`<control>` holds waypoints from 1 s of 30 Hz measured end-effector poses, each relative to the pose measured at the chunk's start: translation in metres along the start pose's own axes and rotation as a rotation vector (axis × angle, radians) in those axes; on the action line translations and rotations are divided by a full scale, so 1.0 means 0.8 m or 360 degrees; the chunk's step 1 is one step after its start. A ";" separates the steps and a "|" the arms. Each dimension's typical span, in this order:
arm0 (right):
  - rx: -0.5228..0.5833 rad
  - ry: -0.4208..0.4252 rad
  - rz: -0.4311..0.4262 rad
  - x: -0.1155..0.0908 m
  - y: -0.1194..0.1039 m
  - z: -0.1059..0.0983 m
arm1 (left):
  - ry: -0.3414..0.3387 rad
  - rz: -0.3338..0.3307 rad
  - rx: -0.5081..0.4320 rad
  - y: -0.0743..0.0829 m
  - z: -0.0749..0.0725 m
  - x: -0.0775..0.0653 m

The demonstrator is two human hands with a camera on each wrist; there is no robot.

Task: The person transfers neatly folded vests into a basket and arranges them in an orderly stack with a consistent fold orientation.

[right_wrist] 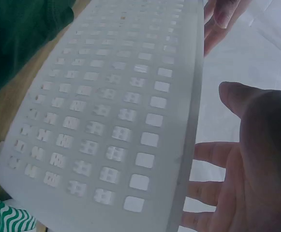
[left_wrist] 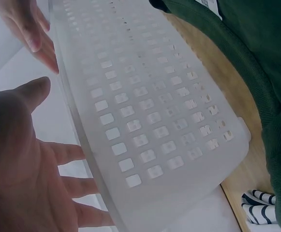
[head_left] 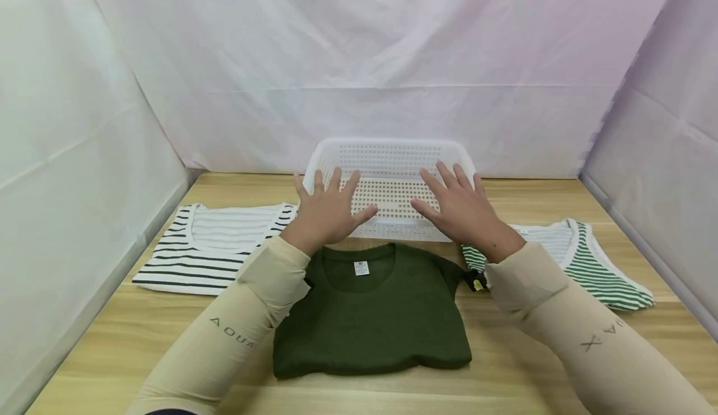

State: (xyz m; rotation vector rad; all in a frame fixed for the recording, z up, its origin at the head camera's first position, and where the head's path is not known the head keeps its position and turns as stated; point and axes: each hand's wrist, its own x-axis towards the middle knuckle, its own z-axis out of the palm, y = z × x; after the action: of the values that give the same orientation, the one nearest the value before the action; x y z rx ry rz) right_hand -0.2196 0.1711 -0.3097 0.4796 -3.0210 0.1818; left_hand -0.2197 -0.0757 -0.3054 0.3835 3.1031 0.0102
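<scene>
Left hand (head_left: 326, 214) and right hand (head_left: 463, 212), spread-fingered and empty, hover at the basket (head_left: 401, 232); the green shirt (head_left: 373, 324) lies centred, seemingly within reach of both.

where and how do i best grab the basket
Take the basket by its rim at the left and right ends, coming down from above. It stands upright, open side up, long side facing you, so holding both ends should keep it level; the dark green shirt lies close in front, making the near side likely more awkward.
</scene>
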 end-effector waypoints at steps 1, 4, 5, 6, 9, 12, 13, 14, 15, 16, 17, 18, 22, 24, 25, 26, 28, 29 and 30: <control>-0.0003 -0.0001 -0.0005 -0.001 0.000 0.000 | -0.0001 0.0003 0.0003 0.000 0.000 -0.001; -0.0001 -0.0010 -0.0018 -0.005 -0.001 0.001 | -0.0006 0.0012 0.0000 0.000 -0.001 -0.004; 0.0000 -0.0010 -0.0023 -0.005 -0.002 0.001 | -0.0004 0.0015 -0.0006 0.000 -0.001 -0.004; 0.0005 -0.0009 -0.0027 -0.006 -0.002 0.002 | 0.0003 0.0015 -0.0013 -0.001 -0.001 -0.004; 0.0026 -0.0002 -0.0040 -0.007 -0.004 0.004 | 0.0019 0.0004 -0.0044 -0.004 0.001 -0.004; 0.0019 -0.0012 -0.0048 -0.008 -0.006 0.009 | 0.0004 -0.0019 -0.0043 -0.007 0.008 -0.005; 0.0019 -0.0020 -0.0050 -0.009 -0.006 0.011 | -0.0004 -0.0027 -0.0047 -0.008 0.010 -0.006; 0.0017 -0.0035 -0.0049 -0.010 -0.007 0.013 | -0.0012 -0.0035 -0.0046 -0.010 0.012 -0.006; 0.0017 -0.0042 -0.0047 -0.010 -0.007 0.015 | -0.0013 -0.0041 -0.0046 -0.011 0.014 -0.007; 0.0017 -0.0052 -0.0046 -0.010 -0.007 0.017 | -0.0014 -0.0047 -0.0039 -0.013 0.015 -0.007; 0.0015 -0.0058 -0.0044 -0.009 -0.008 0.018 | -0.0011 -0.0050 -0.0038 -0.015 0.016 -0.007; 0.0020 -0.0062 -0.0040 -0.008 -0.008 0.018 | -0.0004 -0.0050 -0.0047 -0.017 0.016 -0.006; 0.0009 -0.0049 -0.0045 -0.003 -0.010 0.017 | 0.0030 -0.0039 -0.0053 -0.022 0.012 -0.007; 0.0010 -0.0012 -0.0072 -0.003 -0.013 0.016 | 0.0055 -0.0027 -0.0056 -0.024 0.009 -0.009; 0.0007 0.0020 -0.0094 -0.005 -0.015 0.015 | 0.0071 -0.0017 -0.0057 -0.025 0.008 -0.012; 0.0000 0.0064 -0.0127 -0.009 -0.017 0.015 | 0.0093 -0.0002 -0.0059 -0.026 0.007 -0.014; -0.0003 0.0174 -0.0206 -0.019 -0.025 0.013 | 0.0158 0.0052 -0.0062 -0.027 0.007 -0.021; -0.0005 0.0236 -0.0249 -0.026 -0.029 0.012 | 0.0206 0.0087 -0.0062 -0.027 0.007 -0.024; -0.0009 0.0287 -0.0307 -0.034 -0.035 0.011 | 0.0272 0.0133 -0.0061 -0.027 0.007 -0.028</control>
State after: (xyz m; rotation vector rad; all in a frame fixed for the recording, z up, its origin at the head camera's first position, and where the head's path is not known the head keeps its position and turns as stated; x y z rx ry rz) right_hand -0.1860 0.1518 -0.3178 0.7083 -2.7794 0.1921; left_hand -0.2028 -0.1018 -0.3110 0.5383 3.2454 0.1088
